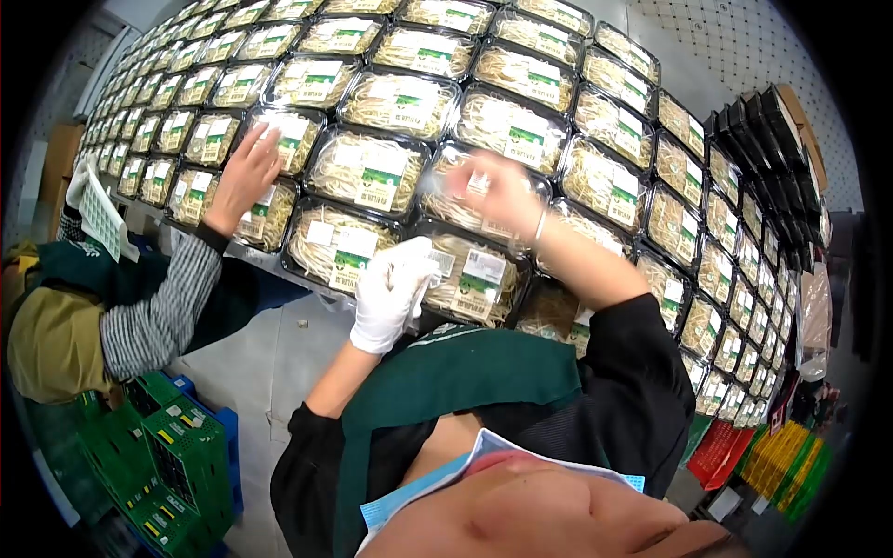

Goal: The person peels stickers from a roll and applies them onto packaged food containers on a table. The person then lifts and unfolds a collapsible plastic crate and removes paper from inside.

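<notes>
Black plastic trays under clear film hold pale, stringy food and carry green-and-white labels. My left hand [391,288], in a white glove, is closed at the near edge of the table, between one food tray [339,244] and another food tray [473,279]. What its curled fingers hold, if anything, I cannot make out. Bare and smeared by motion, my right hand [493,189] is over a food tray [442,200] in the row behind. Its fingers are too blurred to read, and the hand and forearm hide part of the trays beneath.
At left, a co-worker's hand [246,177] touches a tray; a sheet of labels [100,212] is by that person's other arm. Stacked black trays [767,149] stand at the right. Green crates [181,437] are on the floor at lower left. Packed trays cover much of the table.
</notes>
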`<state>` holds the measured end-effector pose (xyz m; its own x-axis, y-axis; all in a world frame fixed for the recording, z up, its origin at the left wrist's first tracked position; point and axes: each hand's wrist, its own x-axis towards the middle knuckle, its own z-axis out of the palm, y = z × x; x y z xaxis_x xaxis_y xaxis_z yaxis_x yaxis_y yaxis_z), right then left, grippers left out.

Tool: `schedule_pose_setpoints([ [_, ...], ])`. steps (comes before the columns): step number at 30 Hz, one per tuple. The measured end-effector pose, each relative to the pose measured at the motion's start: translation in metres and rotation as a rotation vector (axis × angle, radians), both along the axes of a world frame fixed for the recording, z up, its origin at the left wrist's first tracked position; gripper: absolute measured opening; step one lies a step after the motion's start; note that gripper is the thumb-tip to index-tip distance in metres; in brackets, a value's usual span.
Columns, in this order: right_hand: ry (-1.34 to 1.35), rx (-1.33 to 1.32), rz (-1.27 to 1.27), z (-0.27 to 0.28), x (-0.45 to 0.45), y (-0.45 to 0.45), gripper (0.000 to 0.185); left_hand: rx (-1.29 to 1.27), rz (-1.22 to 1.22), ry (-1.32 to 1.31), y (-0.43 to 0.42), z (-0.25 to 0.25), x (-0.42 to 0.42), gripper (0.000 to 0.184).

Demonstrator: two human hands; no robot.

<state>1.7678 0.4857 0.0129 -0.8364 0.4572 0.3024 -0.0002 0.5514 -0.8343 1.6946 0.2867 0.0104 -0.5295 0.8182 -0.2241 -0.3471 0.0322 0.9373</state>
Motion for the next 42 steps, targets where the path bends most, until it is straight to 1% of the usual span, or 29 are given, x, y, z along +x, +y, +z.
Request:
schedule_pose_setpoints([
  [2, -0.465, 0.009, -0.354, 0.006, -0.031, 0.094, 0.035, 0.039, 0.029, -0.002, -0.007, -0.019, 0.0, 0.018],
  [3, -0.476, 0.059, -0.505, -0.01, -0.044, 0.143, 0.04, 0.02, 0.063, 0.114, -0.011, -0.029, -0.001, 0.017],
  [4, -0.425, 0.284, -0.568, -0.031, -0.053, 0.189, 0.036, -0.045, 0.025, -0.007, -0.014, -0.024, -0.004, 0.016],
  [5, -0.488, 0.305, -0.621, -0.044, -0.061, 0.216, 0.037, -0.109, -0.011, -0.129, -0.016, -0.02, -0.006, 0.015],
  [6, -0.563, 0.364, -0.619, -0.049, -0.072, 0.23, 0.038, -0.102, 0.015, -0.109, -0.014, -0.022, -0.004, 0.013],
  [7, -0.639, 0.422, -0.616, -0.056, -0.08, 0.241, 0.039, -0.062, 0.018, 0.267, -0.013, -0.035, -0.005, 0.015],
  [10, -0.796, 0.634, -0.578, -0.054, -0.082, 0.232, 0.041, -0.128, -0.049, 0.093, -0.017, -0.033, -0.012, 0.015],
  [11, -0.97, 0.586, -0.622, -0.039, -0.076, 0.226, 0.042, -0.108, 0.002, 0.012, -0.016, -0.034, -0.013, 0.016],
  [14, -0.869, 0.722, -0.84, -0.06, -0.046, 0.244, 0.042, -0.047, 0.152, -0.15, -0.001, -0.014, -0.014, 0.022],
  [16, -0.611, 0.155, -0.525, -0.041, -0.046, 0.188, 0.036, -0.021, 0.172, -0.208, 0.007, -0.015, -0.016, 0.022],
  [17, -0.623, -0.364, -0.24, -0.021, -0.046, 0.141, 0.033, -0.014, 0.212, -0.119, 0.012, -0.021, -0.016, 0.018],
  [19, -0.324, -0.134, 0.319, -0.024, -0.034, 0.062, 0.032, -0.004, 0.239, -0.026, 0.022, -0.034, -0.017, 0.014],
  [20, -0.241, -0.496, 0.448, -0.006, -0.022, 0.022, 0.034, 0.134, 0.3, -0.007, 0.028, -0.04, -0.017, 0.01],
  [21, -0.211, -0.555, 0.4, -0.004, -0.012, -0.005, 0.029, 0.277, 0.357, 0.013, 0.037, -0.043, -0.017, 0.007],
  [22, -0.188, -0.617, 0.361, -0.007, -0.009, -0.019, 0.025, 0.268, 0.336, 0.021, 0.048, -0.019, -0.012, 0.006],
  [23, -0.066, -0.398, 0.256, -0.013, -0.012, -0.007, 0.022, 0.104, 0.211, 0.318, 0.041, -0.03, -0.02, 0.006],
  [24, -0.062, -0.362, 0.12, -0.019, -0.022, 0.019, 0.023, 0.055, 0.166, 0.256, 0.043, -0.022, -0.015, 0.01],
  [25, -0.056, -0.323, -0.015, -0.024, -0.035, 0.055, 0.024, 0.008, 0.122, 0.195, 0.046, -0.012, -0.011, 0.014],
  [26, -0.102, -0.13, -0.157, -0.015, -0.049, 0.1, 0.028, -0.012, 0.028, 0.133, 0.04, -0.012, -0.012, 0.021],
  [28, -0.402, -0.096, -0.453, 0.001, -0.079, 0.199, 0.03, -0.154, -0.004, -0.02, 0.033, -0.009, -0.012, 0.021],
  [29, -0.369, 0.108, -0.565, -0.031, -0.092, 0.267, 0.031, -0.215, -0.033, -0.056, 0.03, -0.011, -0.014, 0.02],
  [31, -0.433, 0.285, -0.798, -0.037, -0.105, 0.322, 0.033, -0.199, -0.029, 0.038, 0.024, -0.021, -0.014, 0.018],
  [33, -0.513, 0.411, -0.84, -0.054, -0.119, 0.353, 0.035, -0.173, -0.038, 0.104, 0.022, -0.022, -0.015, 0.019],
  [35, -0.757, 0.645, -0.847, -0.07, -0.13, 0.359, 0.038, -0.204, -0.168, 0.264, 0.017, -0.027, -0.024, 0.023],
  [38, -1.021, 0.52, -0.909, -0.044, -0.115, 0.331, 0.046, -0.201, -0.139, 0.041, 0.021, -0.021, -0.028, 0.029],
  [39, -0.993, 0.493, -0.962, -0.057, -0.105, 0.352, 0.045, -0.167, -0.096, -0.086, 0.023, -0.019, -0.028, 0.031],
  [40, -0.945, 0.574, -0.978, -0.054, -0.099, 0.343, 0.04, -0.158, -0.052, 0.003, 0.035, -0.005, -0.027, 0.036],
  [41, -0.892, 0.657, -0.999, -0.047, -0.088, 0.333, 0.034, -0.117, 0.095, -0.102, 0.043, -0.003, -0.022, 0.039],
  [42, -0.718, 0.435, -0.858, -0.044, -0.086, 0.318, 0.032, -0.127, 0.078, -0.172, 0.045, -0.001, -0.025, 0.037],
])
